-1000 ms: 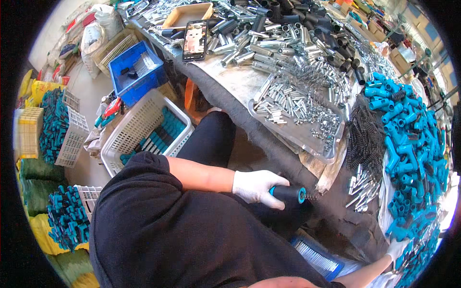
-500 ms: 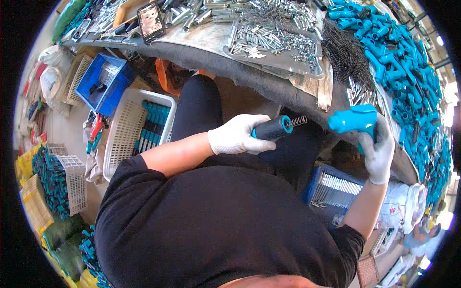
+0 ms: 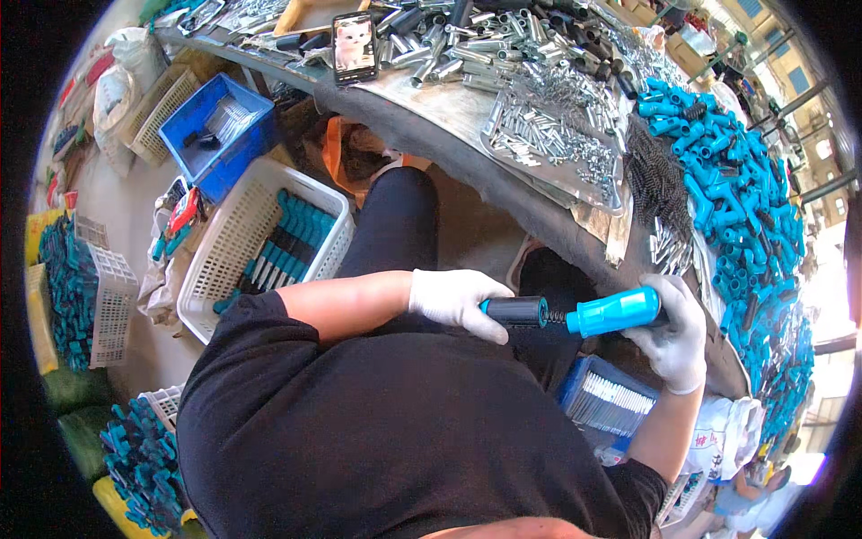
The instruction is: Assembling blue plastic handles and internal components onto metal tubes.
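My left hand [image 3: 462, 301], in a white glove, is closed around a black cylinder [image 3: 516, 312] with teal at its ends. A dark coil spring [image 3: 557, 317] sticks out of the cylinder's right end. In my white-gloved right hand [image 3: 673, 332] is a glossy teal plastic housing [image 3: 615, 313], held nearly level, its narrower end toward the spring. Cylinder, spring and housing lie roughly in one line above my lap. The spring reaches the housing's narrow end; whether it sits inside cannot be made out.
The workbench [image 3: 431, 153] ahead carries teal housings [image 3: 745, 198], dark springs [image 3: 655, 171], metal pins [image 3: 539, 135] and a propped phone [image 3: 355, 49]. A white basket [image 3: 220, 256] of teal-and-black pieces and a blue crate [image 3: 242, 148] stand left. By my right forearm is a blue bin [image 3: 573, 384] of metal rods.
The teal housing has come left and down, its narrow end now at the spring. My left hand has levelled the cylinder. The whole view has shifted and turned.
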Demonstrator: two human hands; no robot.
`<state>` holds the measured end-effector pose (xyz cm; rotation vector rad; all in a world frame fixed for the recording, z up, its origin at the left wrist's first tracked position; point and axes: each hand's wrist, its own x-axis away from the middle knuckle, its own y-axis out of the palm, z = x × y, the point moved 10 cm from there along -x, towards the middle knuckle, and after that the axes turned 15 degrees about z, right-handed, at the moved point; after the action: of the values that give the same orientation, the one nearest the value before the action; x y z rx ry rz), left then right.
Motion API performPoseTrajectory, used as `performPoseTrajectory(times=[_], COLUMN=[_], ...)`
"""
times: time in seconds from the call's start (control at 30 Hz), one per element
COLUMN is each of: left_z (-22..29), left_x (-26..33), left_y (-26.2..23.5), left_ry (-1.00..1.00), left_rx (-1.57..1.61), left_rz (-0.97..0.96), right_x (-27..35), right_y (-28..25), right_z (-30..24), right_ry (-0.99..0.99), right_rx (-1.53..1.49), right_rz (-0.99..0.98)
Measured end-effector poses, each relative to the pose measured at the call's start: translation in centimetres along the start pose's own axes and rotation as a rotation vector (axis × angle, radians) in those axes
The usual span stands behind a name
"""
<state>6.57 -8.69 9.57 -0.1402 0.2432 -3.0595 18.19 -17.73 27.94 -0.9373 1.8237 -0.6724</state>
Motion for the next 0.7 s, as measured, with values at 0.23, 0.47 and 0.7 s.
performPoseTrajectory(times=[0.23,0.47,0.7], left_z=[-0.8,0.2,-0.5], left_x=[1.3,2.1,3.1], left_y=[-0.6,-3.2,-6.0], left_ry=[-0.035,0.068,0.058], left_rx=[0.064,-0.058,-0.178], left_rz=[-0.07,0.12,0.374], right_x=[-1.0,-2.1,-1.7], right_y=[0.8,2.3,4.3], right_z=[-1.4,-1.9,-0.8], right_ry=[-0.101,0.013,0.157], right_rx=[0.0,0.102,-0.015], right_rz=[-0.042,-0.056,-0.136])
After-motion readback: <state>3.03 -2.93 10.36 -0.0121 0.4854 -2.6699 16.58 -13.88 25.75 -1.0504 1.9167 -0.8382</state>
